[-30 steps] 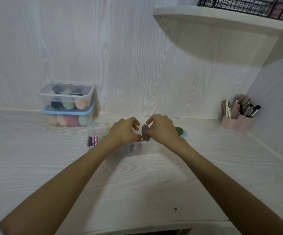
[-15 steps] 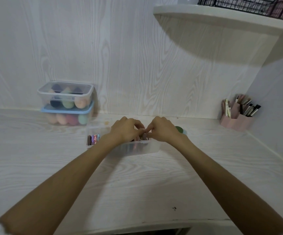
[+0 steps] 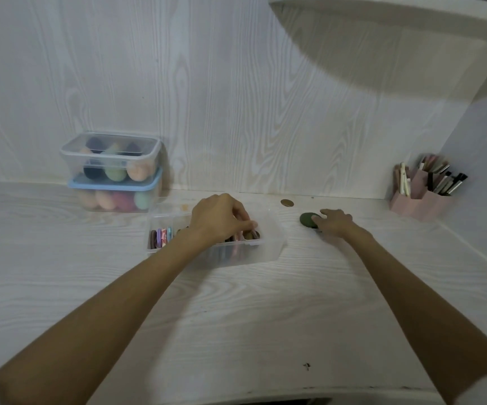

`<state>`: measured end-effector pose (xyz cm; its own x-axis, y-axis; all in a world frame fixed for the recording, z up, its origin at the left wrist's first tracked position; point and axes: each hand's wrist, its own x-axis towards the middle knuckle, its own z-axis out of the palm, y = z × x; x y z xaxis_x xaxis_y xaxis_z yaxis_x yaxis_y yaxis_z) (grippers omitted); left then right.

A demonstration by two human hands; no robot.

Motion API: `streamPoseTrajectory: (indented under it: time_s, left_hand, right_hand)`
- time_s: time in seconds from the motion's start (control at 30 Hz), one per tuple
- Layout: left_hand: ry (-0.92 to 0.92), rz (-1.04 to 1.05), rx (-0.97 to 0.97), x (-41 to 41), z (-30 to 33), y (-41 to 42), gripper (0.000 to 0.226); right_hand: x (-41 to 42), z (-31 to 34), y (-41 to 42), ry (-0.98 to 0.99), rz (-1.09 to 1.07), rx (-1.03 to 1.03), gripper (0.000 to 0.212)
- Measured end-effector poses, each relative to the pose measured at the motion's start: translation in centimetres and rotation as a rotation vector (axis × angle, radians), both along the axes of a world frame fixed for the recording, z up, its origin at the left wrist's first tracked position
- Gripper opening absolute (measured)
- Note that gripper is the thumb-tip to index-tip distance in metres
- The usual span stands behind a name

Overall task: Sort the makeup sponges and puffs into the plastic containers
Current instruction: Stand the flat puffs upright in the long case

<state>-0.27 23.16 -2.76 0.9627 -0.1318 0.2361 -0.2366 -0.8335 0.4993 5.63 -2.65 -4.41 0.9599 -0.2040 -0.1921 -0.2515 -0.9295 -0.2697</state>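
The pale wood-grain desk (image 3: 265, 317) spreads under me, and I place everything against the open clear plastic tray (image 3: 268, 247) at its middle. Behind and to the left of that tray stand two stacked clear lidded tubs (image 3: 113, 171), the lower with a blue lid, both already holding egg-shaped sponges in peach, green and dark tones. Far to the right of the tray, against the wall, sits a pink pen holder (image 3: 420, 204) full of brushes and pens.

Inside the tray, flat round puffs (image 3: 160, 238) stand on edge in a row. My left hand (image 3: 221, 219) is over the tray's right half, fingers curled down among the puffs there; they seem to press or steady the last ones, but I cannot tell whether they pinch any.

A moment ago both my hands met over the tray, setting a puff in. Now my right hand (image 3: 334, 222) has left it and reached to the right of the tray, onto the flat dark green round puff (image 3: 308, 220) lying on the desk. My fingers lie on its near edge, loosely spread, not yet closed round it.

So, I judge, one more puff is filed and the green one is next; beneath it something else may lie, though I cannot make it out. A small brown disc (image 3: 287, 202) rests just behind the tray's right end.
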Motion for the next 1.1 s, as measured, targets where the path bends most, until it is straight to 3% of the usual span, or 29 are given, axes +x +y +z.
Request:
streamPoseTrajectory:
  time_s: [0.13,0.23,0.3,0.57,0.7,0.9,1.1]
  left_hand:
    - [0.073,-0.057,0.090,0.1,0.4,0.0,0.020]
    - [0.131,-0.135,0.025,0.6,0.6,0.4,0.019]
    - [0.120,-0.147,-0.045,0.6,0.5,0.5,0.020]
    - [0.089,-0.123,-0.025,0.2,0.2,-0.6,0.016]
    - [0.013,-0.057,-0.186,-0.5,0.4,-0.4,0.025]
    - [0.149,-0.011,-0.071,-1.0,0.4,-0.2,0.026]
    - [0.190,0.018,-0.081,-0.7,0.5,-0.4,0.031]
  right_hand:
    - [-0.1,-2.4,0.6,-0.100,-0.016,0.003,0.056]
    - [0.2,-2.3,0.7,-0.228,-0.062,0.063,0.056]
    - [0.5,-1.7,0.7,-0.255,-0.074,0.113,0.054]
    - [-0.9,0.7,1.3,-0.453,-0.079,0.420,0.027]
    - [-2.9,3.2,3.5,-0.561,0.050,0.575,0.023]
    - [-5.3,4.5,6.6,-0.561,0.172,0.545,0.018]
    - [-6.3,2.9,9.1,-0.512,0.182,0.354,0.018]
